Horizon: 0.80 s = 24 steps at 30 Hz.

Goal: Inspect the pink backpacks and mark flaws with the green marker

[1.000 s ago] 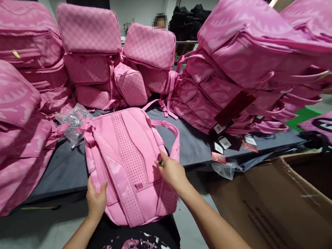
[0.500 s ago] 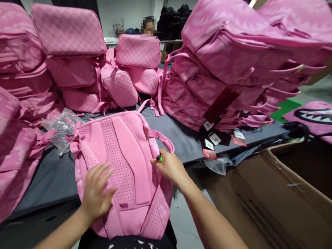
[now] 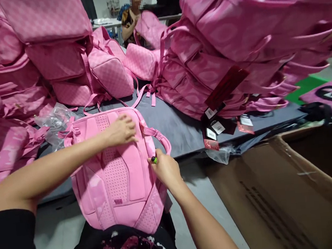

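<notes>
A pink backpack [image 3: 135, 170] leans between the table edge and my lap, its padded, perforated back panel facing me. My left hand [image 3: 122, 129] lies across the upper part of that panel with loosely bent fingers, holding nothing that I can see. At the right side edge, below the looped handle [image 3: 163, 138], my right hand [image 3: 166, 167] is closed on the backpack. A small green-and-black object [image 3: 154, 160] sticks out of the same hand; its kind is not clear.
Stacked pink backpacks [image 3: 220, 52] stand right on the grey-covered table [image 3: 181, 134], with hang tags [image 3: 217, 127]. Checkered pink bags [image 3: 57, 60] are piled left, near clear plastic [image 3: 54, 121]. A large cardboard box [image 3: 266, 193] stands at right. Another person [image 3: 129, 24] handles a pink bag behind.
My left hand has moved up and right across the back panel. The right hand keeps its grip at the side. Behind the table, the other person now shows more, with a pink bag raised.
</notes>
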{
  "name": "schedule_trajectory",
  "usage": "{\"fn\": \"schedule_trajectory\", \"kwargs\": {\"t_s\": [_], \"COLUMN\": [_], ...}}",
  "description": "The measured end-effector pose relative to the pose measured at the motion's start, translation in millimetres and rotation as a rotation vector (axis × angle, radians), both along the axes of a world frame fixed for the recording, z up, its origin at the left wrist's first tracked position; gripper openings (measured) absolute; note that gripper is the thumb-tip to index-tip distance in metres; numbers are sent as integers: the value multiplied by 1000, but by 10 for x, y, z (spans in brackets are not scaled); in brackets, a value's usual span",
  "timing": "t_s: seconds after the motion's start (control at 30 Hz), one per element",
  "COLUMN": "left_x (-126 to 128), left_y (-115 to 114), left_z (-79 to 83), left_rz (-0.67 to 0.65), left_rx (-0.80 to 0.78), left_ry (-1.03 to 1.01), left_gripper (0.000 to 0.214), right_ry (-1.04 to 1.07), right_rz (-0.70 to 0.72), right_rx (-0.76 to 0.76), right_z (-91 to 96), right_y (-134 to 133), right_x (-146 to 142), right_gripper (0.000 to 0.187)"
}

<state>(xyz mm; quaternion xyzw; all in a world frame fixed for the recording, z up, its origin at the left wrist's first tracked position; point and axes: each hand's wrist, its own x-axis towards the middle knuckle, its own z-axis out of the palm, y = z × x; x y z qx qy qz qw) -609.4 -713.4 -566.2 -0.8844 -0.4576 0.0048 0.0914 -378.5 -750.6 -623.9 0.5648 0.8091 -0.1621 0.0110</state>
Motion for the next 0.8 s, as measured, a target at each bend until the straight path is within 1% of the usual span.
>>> {"fn": "schedule_trajectory", "kwargs": {"t_s": [0.07,0.13,0.17,0.23,0.27,0.3,0.33,0.4,0.43,0.5,0.57,0.6,0.63,0.67,0.7,0.73,0.8], "left_x": [-233,-370,-389,-343,-291,-229,-165,-50,-6,48,61,57,49,40,30,21,7], "left_y": [118,160,144,50,-15,-81,-142,-233,-261,-297,-327,-347,-369,-394,-418,-439,-466], "left_z": [118,173,166,87,27,-37,-100,-206,-248,-318,-381,-413,-447,-482,-517,-551,-612], "left_rz": [116,176,173,103,54,8,-29,-61,-62,-43,-21,-18,-22,-28,-38,-49,-69], "left_rx": [76,169,205,211,183,149,121,90,88,94,113,129,153,185,221,259,319], "left_ry": [-11,-14,-4,20,24,18,5,-24,-36,-58,-89,-107,-125,-145,-165,-183,-217], "left_gripper": [60,57,54,49,50,51,50,45,42,36,30,26,21,16,12,14,21], "right_ry": [6,18,30,100,190,328,506,861,971,1035,1082,1149,1227,1285,1303,1282,1180], "right_rz": [4,-1,-5,-28,-50,-79,-111,-155,-149,-104,-90,-101,-123,-154,-191,-232,-316], "right_rx": [-3,-6,-17,-62,-82,-95,-100,-101,-130,-274,-416,-454,-453,-409,-335,-244,-50], "right_z": [-51,-85,-88,-43,9,82,170,361,441,517,453,377,284,186,92,12,-95], "right_y": [28,57,70,89,92,92,92,98,109,144,178,188,190,183,168,147,95], "right_x": [-26,-40,-34,20,69,128,190,295,323,311,225,167,109,54,6,-37,-110], "right_gripper": [22,22,22,21,21,23,29,50,62,82,92,92,88,79,67,55,36]}}
